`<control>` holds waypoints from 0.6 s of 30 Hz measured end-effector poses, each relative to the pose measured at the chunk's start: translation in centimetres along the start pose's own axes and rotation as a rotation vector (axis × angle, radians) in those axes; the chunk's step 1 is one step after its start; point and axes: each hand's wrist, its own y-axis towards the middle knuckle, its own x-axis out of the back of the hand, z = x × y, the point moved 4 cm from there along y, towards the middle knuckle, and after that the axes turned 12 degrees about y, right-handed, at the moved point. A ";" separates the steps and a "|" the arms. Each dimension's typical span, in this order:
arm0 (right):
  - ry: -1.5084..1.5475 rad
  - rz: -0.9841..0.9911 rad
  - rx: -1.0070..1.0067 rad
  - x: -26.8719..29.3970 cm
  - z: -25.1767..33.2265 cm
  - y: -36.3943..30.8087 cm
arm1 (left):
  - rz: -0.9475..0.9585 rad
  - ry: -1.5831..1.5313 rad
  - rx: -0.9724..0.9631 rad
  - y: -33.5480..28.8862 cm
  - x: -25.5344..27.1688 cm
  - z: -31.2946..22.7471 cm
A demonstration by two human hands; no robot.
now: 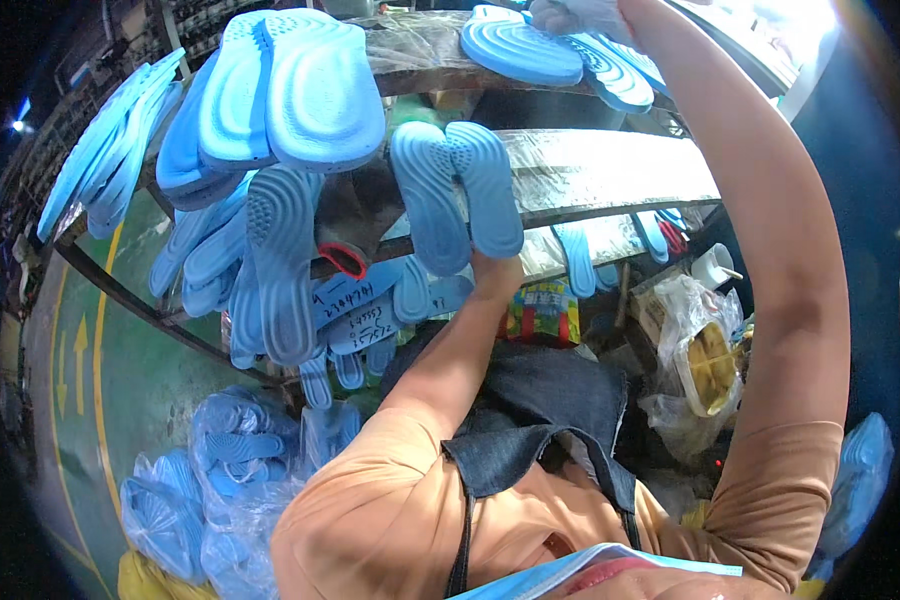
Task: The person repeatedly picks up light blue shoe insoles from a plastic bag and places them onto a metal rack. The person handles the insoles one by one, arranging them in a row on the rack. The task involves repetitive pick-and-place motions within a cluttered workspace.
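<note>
A pair of light-blue ridged insoles (pixel 432 200) stands upright in front of my left hand (pixel 497 268). That hand is closed on the pair from behind, with its fingers hidden and only the wrist side showing. At the top edge, my right hand (pixel 578 16) wears a white glove, and its curled fingers touch the blue insoles (pixel 522 48) on the upper shelf. The frame cuts off part of this hand, so what lies in its fingers does not show. More insoles (pixel 610 72) fan out just below the glove.
Large blue insoles (pixel 325 95) stack on the upper left of the rack, over a lower shelf (pixel 610 165) wrapped in shiny film. Bagged insoles (pixel 240 450) lie at lower left beside the green floor (pixel 150 330). At right sit a white cup (pixel 712 266) and a clear plastic bag (pixel 675 410).
</note>
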 end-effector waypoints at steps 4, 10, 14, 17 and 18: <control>0.618 0.019 0.034 3.3 -1.5 -6.1 | -0.166 -0.073 -0.014 0.0 0.9 -1.4; 0.228 -0.121 -0.379 9.6 2.1 -23.9 | 0.213 -0.779 -0.161 -2.8 6.2 -3.4; 0.121 -0.078 -0.593 10.6 -0.1 -37.2 | 1.005 -1.692 -0.278 -10.4 11.4 -13.7; 0.230 -0.080 -0.817 9.8 -0.8 -44.7 | 1.492 -1.923 -0.307 -16.1 11.8 -21.4; 0.223 -0.054 -0.801 9.3 -1.2 -46.5 | 1.561 -1.943 -0.272 -17.9 11.6 -23.4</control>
